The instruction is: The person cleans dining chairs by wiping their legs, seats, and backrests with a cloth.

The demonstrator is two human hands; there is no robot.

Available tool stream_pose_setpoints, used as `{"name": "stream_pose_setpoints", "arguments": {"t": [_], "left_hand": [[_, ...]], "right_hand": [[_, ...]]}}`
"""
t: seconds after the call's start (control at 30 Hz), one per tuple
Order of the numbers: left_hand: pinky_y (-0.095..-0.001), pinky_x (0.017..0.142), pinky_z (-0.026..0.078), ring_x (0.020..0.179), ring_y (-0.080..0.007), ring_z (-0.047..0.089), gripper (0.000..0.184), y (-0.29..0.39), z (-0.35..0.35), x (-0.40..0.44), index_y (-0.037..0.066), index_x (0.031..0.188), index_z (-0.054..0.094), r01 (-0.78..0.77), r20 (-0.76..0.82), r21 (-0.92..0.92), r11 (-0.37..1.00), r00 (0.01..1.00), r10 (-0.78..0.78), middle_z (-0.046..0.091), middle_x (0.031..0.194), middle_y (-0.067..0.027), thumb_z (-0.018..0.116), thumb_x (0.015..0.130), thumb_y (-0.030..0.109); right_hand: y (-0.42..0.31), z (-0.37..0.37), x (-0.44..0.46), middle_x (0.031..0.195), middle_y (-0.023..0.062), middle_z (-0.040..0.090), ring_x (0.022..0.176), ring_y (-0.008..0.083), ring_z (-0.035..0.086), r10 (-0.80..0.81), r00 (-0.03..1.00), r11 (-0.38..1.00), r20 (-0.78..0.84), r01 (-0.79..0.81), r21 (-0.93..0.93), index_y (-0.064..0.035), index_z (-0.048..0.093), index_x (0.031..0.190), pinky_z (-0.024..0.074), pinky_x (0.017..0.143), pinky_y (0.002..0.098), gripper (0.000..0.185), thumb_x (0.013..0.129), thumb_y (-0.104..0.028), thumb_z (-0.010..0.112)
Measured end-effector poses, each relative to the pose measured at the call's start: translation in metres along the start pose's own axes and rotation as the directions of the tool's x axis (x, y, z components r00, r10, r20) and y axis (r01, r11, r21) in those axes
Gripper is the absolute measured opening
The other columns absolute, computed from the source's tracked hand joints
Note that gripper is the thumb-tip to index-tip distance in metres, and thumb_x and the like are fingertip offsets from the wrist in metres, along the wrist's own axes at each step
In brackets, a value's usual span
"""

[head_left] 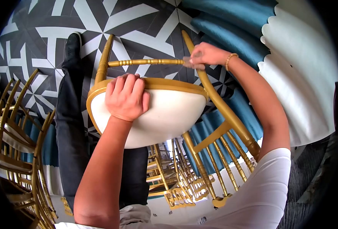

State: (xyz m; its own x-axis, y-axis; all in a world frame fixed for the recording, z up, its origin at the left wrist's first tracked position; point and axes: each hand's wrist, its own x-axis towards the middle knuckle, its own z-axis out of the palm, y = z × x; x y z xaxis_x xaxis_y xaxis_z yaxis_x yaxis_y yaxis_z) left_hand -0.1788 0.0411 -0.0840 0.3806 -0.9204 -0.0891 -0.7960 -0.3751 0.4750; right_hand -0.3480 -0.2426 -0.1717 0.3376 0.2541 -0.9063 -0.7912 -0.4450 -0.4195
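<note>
A gold chair point(176, 82) with a white padded seat point(169, 110) is tipped over in front of me, its legs pointing away. My left hand point(127, 95) lies over the seat pad, fingers curled over the gold seat edge. At the right-hand leg, where the turned crossbar point(146, 62) joins it, is my right hand point(209, 54), with a beaded bracelet on the wrist. Its fingers are bent in and partly smeared by motion; what they hold, if anything, cannot be made out. The spindled backrest point(222, 160) extends toward my right side.
More gold chairs point(14, 143) stand at the left, and others point(172, 171) show behind the tipped chair. A white scalloped cloth point(295, 76) over blue drapery point(230, 26) hangs at the right. My dark shoe point(73, 45) rests on the patterned floor point(138, 23).
</note>
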Motion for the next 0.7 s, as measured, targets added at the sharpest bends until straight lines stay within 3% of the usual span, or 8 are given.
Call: {"name": "stream_pose_setpoints", "arguments": {"t": [0.07,0.1,0.17,0.23,0.3,0.47,0.57,0.7], "left_hand": [[-0.034,0.073,0.044,0.083,-0.0204,0.059,0.019,0.002,-0.003,-0.002,0.01,0.084,0.06,0.009,0.027,-0.01,1.0,1.0,-0.008,0.06,0.086,-0.0031,0.058,0.071,0.024],[-0.034,0.073,0.044,0.082,-0.0207,0.058,0.02,0.002,-0.002,0.001,0.01,0.085,0.06,0.008,0.033,-0.007,1.0,0.999,-0.007,0.06,0.086,-0.0032,0.058,0.071,0.024],[-0.0334,0.072,0.043,0.083,-0.0207,0.059,0.02,0.001,-0.001,0.001,0.01,0.085,0.06,0.008,0.017,-0.015,1.0,1.0,-0.008,0.06,0.087,-0.0033,0.058,0.071,0.024],[-0.0329,0.072,0.043,0.083,-0.0204,0.059,0.02,0.0,0.0,0.0,0.01,0.085,0.061,0.005,0.022,0.007,1.0,1.0,-0.005,0.06,0.087,-0.0033,0.058,0.071,0.024],[-0.0329,0.072,0.043,0.084,-0.0206,0.059,0.02,0.0,-0.001,-0.001,0.01,0.086,0.061,0.011,0.021,0.02,1.0,1.0,-0.011,0.06,0.088,-0.0034,0.058,0.071,0.024],[-0.034,0.074,0.044,0.084,-0.0216,0.06,0.02,0.003,-0.001,0.001,0.01,0.086,0.061,0.002,0.015,-0.008,1.0,1.0,-0.001,0.059,0.087,-0.004,0.057,0.072,0.025],[-0.0348,0.074,0.045,0.085,-0.0213,0.06,0.021,0.0,0.0,0.0,0.01,0.086,0.062,-0.002,0.019,0.006,1.0,1.0,0.002,0.059,0.087,-0.0041,0.057,0.072,0.025],[-0.0359,0.077,0.044,0.087,-0.0238,0.062,0.025,0.001,-0.002,-0.002,0.008,0.091,0.065,0.025,0.054,-0.017,1.0,0.998,-0.024,0.064,0.092,-0.0066,0.055,0.07,0.02]], "right_hand": [[0.025,0.012,-0.003,0.091,0.0172,0.061,0.081,0.0264,0.059,-0.15,0.929,0.989,-0.337,0.143,-0.046,-0.0013,0.073,0.087,0.0495,0.078,0.0364,0.027,0.085,-0.028,0.069],[0.024,0.016,-0.005,0.091,0.0172,0.061,0.081,0.0264,0.059,-0.146,0.93,0.989,-0.338,0.137,-0.049,-0.0013,0.073,0.087,0.0495,0.078,0.0364,0.027,0.085,-0.028,0.069],[0.009,0.03,-0.008,0.093,0.0165,0.06,0.082,0.0267,0.06,0.081,0.952,0.979,-0.295,-0.132,-0.156,-0.003,0.073,0.088,0.0485,0.081,0.0352,0.024,0.085,-0.026,0.069],[0.018,0.05,-0.002,0.093,0.015,0.059,0.083,0.0267,0.061,0.017,0.913,0.986,-0.408,-0.084,-0.147,-0.003,0.073,0.089,0.048,0.083,0.035,0.022,0.084,-0.024,0.07],[0.023,0.05,-0.002,0.1,0.0153,0.064,0.09,0.028,0.061,-0.108,0.958,0.988,-0.267,0.134,0.081,-0.0034,0.072,0.09,0.0485,0.085,0.0371,0.025,0.083,-0.027,0.072],[0.041,0.036,0.009,0.103,0.0158,0.063,0.097,0.0317,0.062,-0.017,0.828,0.994,-0.56,0.077,0.084,-0.0025,0.072,0.094,0.0491,0.088,0.0375,0.02,0.084,-0.02,0.071],[0.06,0.059,0.015,0.109,0.0161,0.063,0.101,0.0335,0.062,-0.14,0.861,0.987,-0.489,0.16,0.0,-0.0027,0.071,0.097,0.0488,0.092,0.0385,0.016,0.085,-0.012,0.067],[0.057,0.067,0.023,0.107,0.0142,0.063,0.097,0.0336,0.062,-0.118,0.815,0.991,-0.567,0.129,-0.02,-0.0068,0.072,0.103,0.0465,0.094,0.0392,0.02,0.085,-0.009,0.065]]}}
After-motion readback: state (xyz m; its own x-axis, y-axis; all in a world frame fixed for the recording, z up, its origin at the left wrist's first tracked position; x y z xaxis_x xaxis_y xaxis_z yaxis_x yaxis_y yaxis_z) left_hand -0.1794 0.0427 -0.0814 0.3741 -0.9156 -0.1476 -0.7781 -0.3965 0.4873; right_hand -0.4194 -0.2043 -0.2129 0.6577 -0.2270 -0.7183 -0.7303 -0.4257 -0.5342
